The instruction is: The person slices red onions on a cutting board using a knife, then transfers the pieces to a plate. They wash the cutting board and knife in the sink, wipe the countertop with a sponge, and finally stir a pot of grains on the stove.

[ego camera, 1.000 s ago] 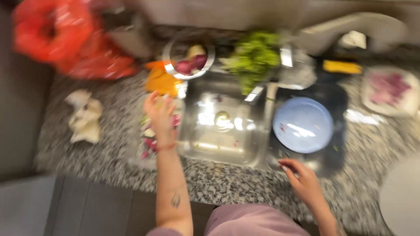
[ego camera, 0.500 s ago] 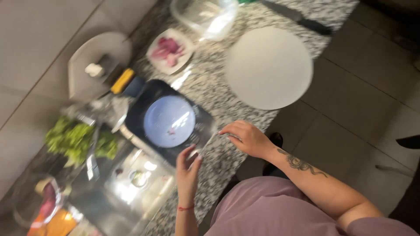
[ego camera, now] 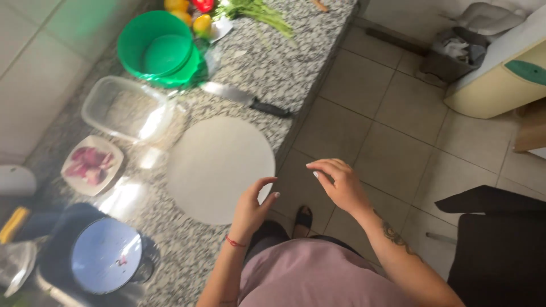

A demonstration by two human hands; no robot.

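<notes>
Your hands hover at the near edge of a round white board on the granite counter.

The dark pan (ego camera: 54, 267) with the blue plate (ego camera: 105, 256) runs off the bottom left, and the vegetables (ego camera: 193, 14) at the top are cropped and blurred. The white board (ego camera: 219, 167) lies flat near the counter's front edge, between a black-handled knife (ego camera: 247, 99) and you. Your left hand (ego camera: 253, 207) curls half open with its fingertips just over the board's rim; you can't tell whether they touch. Your right hand (ego camera: 338, 185) hangs over the floor beside the board, fingers loosely bent, holding nothing.
</notes>
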